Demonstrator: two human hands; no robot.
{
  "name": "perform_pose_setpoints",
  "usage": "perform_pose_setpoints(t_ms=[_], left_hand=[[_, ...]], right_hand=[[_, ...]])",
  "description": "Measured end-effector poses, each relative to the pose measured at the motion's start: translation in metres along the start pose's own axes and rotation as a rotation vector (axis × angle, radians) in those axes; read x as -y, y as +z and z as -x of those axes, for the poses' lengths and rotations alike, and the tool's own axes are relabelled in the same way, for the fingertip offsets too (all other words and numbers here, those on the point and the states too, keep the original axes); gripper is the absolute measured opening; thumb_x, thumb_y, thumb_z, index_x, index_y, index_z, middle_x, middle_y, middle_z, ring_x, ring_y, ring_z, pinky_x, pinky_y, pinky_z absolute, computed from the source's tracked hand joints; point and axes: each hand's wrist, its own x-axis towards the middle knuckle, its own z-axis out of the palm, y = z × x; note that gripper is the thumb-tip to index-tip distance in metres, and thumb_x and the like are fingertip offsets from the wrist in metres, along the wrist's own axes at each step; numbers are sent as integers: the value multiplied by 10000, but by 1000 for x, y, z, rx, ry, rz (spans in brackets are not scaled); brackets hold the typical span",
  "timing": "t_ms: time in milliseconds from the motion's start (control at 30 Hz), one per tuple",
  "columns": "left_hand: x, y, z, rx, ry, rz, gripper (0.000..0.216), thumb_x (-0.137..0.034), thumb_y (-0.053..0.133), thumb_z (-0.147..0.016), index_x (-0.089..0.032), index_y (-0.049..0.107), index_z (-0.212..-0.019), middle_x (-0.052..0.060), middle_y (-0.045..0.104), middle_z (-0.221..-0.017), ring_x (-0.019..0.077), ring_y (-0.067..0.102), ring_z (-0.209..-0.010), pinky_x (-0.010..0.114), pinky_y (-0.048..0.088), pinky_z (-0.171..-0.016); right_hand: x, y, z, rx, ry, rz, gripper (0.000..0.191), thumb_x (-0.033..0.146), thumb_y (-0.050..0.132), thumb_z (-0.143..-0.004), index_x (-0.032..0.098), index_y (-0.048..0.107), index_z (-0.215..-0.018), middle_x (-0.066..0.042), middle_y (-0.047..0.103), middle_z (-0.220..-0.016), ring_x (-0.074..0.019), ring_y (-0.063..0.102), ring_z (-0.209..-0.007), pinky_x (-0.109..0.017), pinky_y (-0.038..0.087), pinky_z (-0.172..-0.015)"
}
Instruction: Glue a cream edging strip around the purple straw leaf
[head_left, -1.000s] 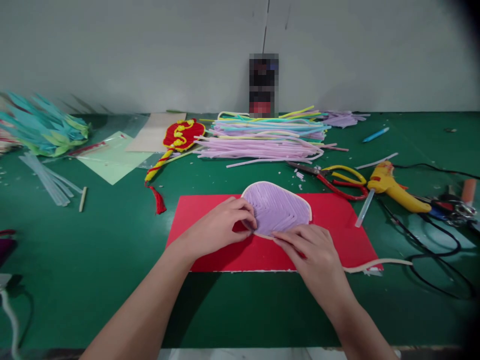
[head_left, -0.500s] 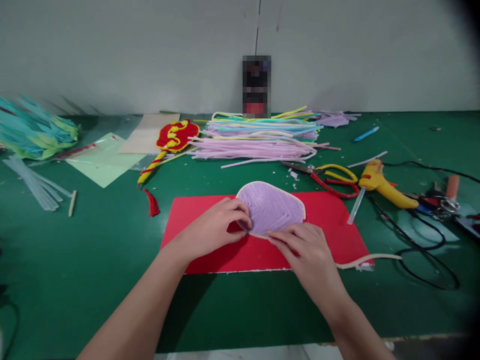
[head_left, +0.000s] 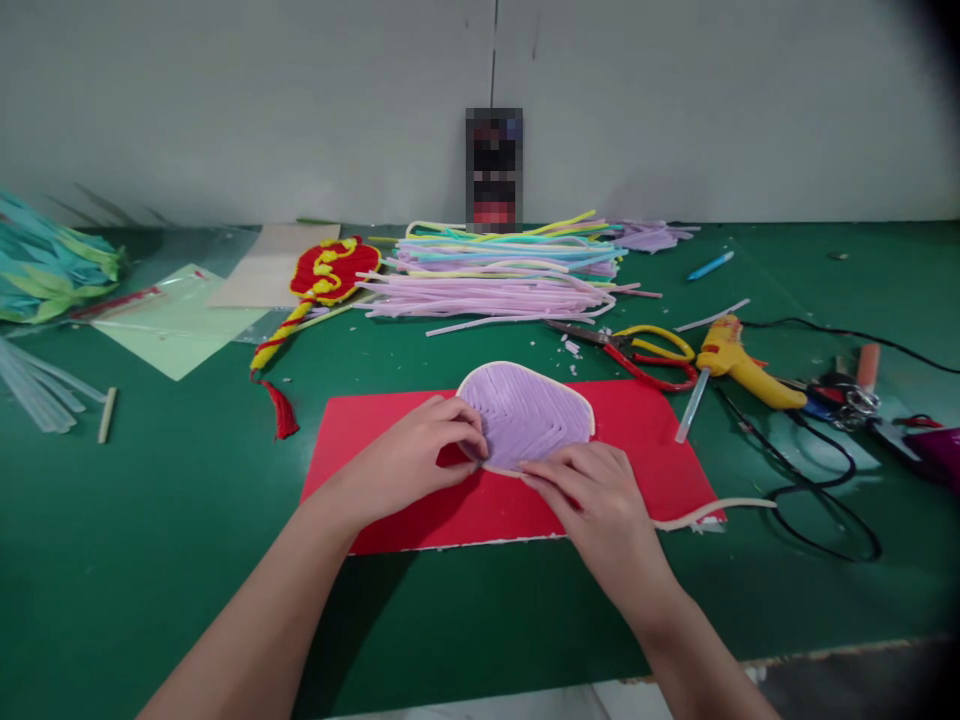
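Note:
A rounded panel of lilac pipe cleaners lies on a red sheet, with a cream pipe cleaner running along its rim. At the panel's lower left edge, the thumb and fingers of my left hand are closed in a pinch on the rim. My right hand pinches the cream pipe cleaner against the bottom edge, a short way to the right. The strip's loose tail emerges from under my right hand and reaches past the sheet's right side. Fingertips hide part of the lower rim.
Behind the sheet lie bundled pipe cleaners and a red-and-yellow fan with a tassel. To the right are scissors, a yellow glue gun with its black cord, and a blue pen. Clear glue sticks lie left.
The whole scene has shifted slightly left as the head camera turned right. Both hands keep their pinches on the panel's edge, with barely any movement relative to it.

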Motion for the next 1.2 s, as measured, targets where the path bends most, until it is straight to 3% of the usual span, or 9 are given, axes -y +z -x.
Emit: perform_pose_setpoints(t_ms=[1200], left_hand=[[4, 0, 0, 0, 22, -24, 72, -227, 621, -836, -250, 664, -889, -12, 592, -1100, 161, 538, -1065, 301, 445, -926]], right_hand=[[-2, 1, 1, 3, -2, 1, 169, 231, 542, -912, 228, 706, -950, -23, 645, -785, -164, 564, -790, -328, 384, -764]])
